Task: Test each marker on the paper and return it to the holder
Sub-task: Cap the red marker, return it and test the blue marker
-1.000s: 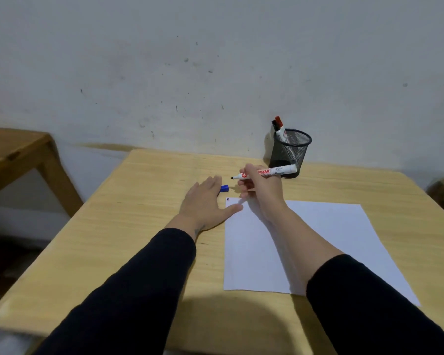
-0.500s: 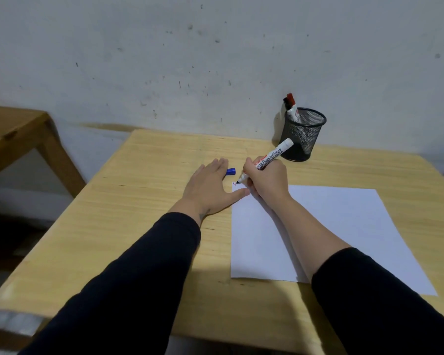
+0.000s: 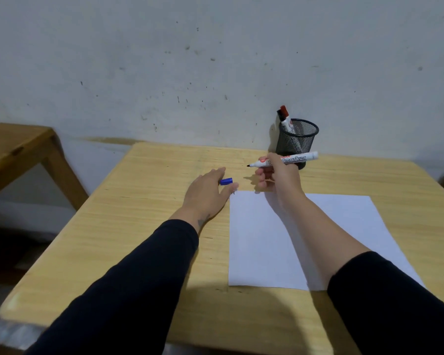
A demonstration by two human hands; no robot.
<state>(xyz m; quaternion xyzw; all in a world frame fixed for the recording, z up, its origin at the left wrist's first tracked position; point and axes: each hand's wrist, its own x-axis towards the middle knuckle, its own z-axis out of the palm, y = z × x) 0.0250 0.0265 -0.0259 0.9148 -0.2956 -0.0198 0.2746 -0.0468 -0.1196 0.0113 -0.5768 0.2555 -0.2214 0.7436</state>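
On the wooden bench [image 3: 144,226], an uncapped marker is held clear of the paper and needs its cap.

Largest first: the bench carries a white sheet of paper [image 3: 331,226] with a small dark test mark at its near-left corner by the left thumb. A black mesh holder [image 3: 298,139] stands at the back with other markers in it. The left hand [image 3: 205,193] lies flat, fingers spread, reaching toward the blue cap [image 3: 226,181] just beside its fingertips. The right hand [image 3: 277,175] pinches the marker [image 3: 287,160] level above the bench, tip pointing left, in front of the holder. Testing looks done for this one; next calls for picking up the cap, pressing it on and dropping the marker in the holder.
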